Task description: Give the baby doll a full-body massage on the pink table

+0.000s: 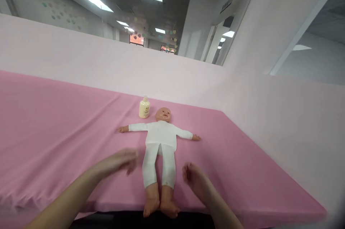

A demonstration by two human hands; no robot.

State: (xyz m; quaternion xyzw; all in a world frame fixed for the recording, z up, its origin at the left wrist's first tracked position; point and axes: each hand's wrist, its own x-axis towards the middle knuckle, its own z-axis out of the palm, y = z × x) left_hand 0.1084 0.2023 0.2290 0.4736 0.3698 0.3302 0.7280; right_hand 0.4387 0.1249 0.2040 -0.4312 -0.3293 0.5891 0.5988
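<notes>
A baby doll (161, 135) in a white top and white trousers lies on its back on a pink-covered table (81, 121). Its arms are spread wide, and its bare feet reach the near edge. My left hand (122, 160) hovers left of the doll's legs, blurred by motion, with its fingers stretched out and nothing seen in them. On the other side, my right hand (196, 179) is held apart from the legs. Its fingers are loosely bent with a gap at the thumb, and no object shows there. Neither hand touches the doll.
A cream-coloured bottle (144, 109) stands upright beside the doll's head. Behind the table runs a pale wall (107, 64) with a large window (151, 17) above it. Another wall (269, 121) borders the table's right side. The cloth has folds on the left.
</notes>
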